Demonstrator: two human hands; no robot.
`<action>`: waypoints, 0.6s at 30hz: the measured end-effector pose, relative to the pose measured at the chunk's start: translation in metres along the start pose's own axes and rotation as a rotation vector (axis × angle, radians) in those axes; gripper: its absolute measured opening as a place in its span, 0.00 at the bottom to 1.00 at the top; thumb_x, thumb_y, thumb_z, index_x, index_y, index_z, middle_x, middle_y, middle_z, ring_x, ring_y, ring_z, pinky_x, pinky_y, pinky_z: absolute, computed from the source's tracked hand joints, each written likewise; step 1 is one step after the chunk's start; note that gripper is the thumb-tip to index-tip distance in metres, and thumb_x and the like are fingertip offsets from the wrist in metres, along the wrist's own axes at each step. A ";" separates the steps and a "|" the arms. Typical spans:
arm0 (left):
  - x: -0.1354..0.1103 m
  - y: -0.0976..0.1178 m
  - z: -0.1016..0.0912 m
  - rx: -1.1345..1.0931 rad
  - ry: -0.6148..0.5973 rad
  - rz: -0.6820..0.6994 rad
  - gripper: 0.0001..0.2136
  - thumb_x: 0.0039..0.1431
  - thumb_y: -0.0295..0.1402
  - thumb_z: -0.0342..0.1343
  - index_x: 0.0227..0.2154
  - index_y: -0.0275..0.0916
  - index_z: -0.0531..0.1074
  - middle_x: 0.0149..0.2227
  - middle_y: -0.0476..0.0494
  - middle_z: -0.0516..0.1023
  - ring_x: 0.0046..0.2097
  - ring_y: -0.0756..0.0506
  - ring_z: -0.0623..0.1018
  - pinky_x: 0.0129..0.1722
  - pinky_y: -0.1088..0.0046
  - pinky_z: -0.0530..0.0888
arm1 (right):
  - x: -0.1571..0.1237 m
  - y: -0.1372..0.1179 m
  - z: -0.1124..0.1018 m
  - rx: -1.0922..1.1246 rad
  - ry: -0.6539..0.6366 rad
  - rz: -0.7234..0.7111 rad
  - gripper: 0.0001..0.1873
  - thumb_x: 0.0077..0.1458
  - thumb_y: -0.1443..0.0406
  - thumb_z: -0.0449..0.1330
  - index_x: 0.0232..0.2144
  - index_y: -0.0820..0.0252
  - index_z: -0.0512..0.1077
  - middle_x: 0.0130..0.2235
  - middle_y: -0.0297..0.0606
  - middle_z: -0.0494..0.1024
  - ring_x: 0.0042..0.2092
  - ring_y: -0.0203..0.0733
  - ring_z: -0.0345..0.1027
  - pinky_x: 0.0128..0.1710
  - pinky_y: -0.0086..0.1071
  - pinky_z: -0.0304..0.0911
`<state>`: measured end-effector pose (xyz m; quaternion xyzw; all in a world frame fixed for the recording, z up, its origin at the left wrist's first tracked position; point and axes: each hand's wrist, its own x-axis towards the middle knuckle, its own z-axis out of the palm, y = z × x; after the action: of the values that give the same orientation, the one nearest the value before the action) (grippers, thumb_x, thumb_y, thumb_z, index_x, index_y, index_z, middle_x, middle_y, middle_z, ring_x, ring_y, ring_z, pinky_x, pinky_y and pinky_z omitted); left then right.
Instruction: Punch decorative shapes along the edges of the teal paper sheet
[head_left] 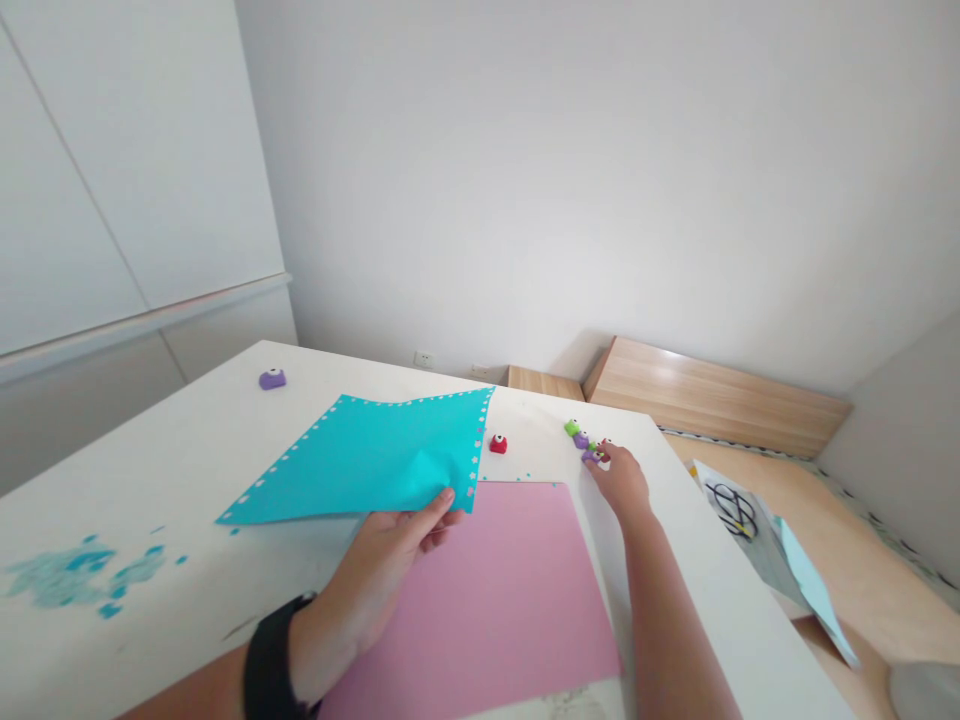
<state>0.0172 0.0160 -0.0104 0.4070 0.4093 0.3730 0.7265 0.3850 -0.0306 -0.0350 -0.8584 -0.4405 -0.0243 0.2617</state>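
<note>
— Held items?
— My left hand [382,570]: fingers pinched closed on a punched teal paper sheet [352,460], over a pink paper sheet [480,610]. My right hand [619,480]: fingers touching small plastic craft punches [586,441], grip unclear.
— Risks?
— A slack pinch could drop the teal sheet; a nudge could topple the punches off the white worktop [150,480]. A red plastic punch [498,444] stands between sheet and cluster.

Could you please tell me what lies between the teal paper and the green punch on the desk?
The head view shows a red punch between the teal paper and the green punch.
</note>
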 end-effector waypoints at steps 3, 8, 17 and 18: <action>-0.002 0.004 0.002 -0.078 -0.020 -0.016 0.16 0.48 0.42 0.70 0.36 0.35 0.80 0.37 0.38 0.84 0.39 0.42 0.81 0.41 0.69 0.75 | 0.000 -0.001 0.003 0.023 -0.008 0.014 0.13 0.49 0.63 0.62 0.39 0.59 0.76 0.39 0.44 0.77 0.44 0.50 0.70 0.48 0.40 0.60; -0.004 0.008 0.004 -0.139 -0.038 -0.011 0.19 0.46 0.41 0.70 0.40 0.35 0.80 0.45 0.35 0.83 0.44 0.39 0.82 0.43 0.67 0.77 | -0.003 -0.008 0.001 0.153 -0.014 0.049 0.08 0.46 0.63 0.64 0.32 0.57 0.74 0.36 0.41 0.77 0.42 0.49 0.70 0.45 0.39 0.60; -0.006 0.015 0.007 -0.112 -0.021 0.048 0.19 0.45 0.44 0.71 0.35 0.33 0.82 0.41 0.35 0.84 0.48 0.35 0.81 0.52 0.60 0.75 | -0.030 -0.078 0.008 0.917 -0.342 0.116 0.24 0.56 0.53 0.61 0.51 0.57 0.71 0.42 0.41 0.79 0.39 0.44 0.76 0.32 0.33 0.71; -0.006 0.017 0.008 -0.097 -0.006 0.057 0.20 0.44 0.44 0.71 0.35 0.33 0.82 0.41 0.35 0.84 0.47 0.35 0.81 0.53 0.60 0.75 | -0.036 -0.089 0.007 1.104 -0.430 0.165 0.24 0.54 0.55 0.64 0.51 0.57 0.71 0.44 0.41 0.79 0.43 0.44 0.77 0.35 0.32 0.72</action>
<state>0.0184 0.0146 0.0091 0.3839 0.3767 0.4119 0.7356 0.2931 -0.0118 -0.0132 -0.6124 -0.3631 0.4031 0.5751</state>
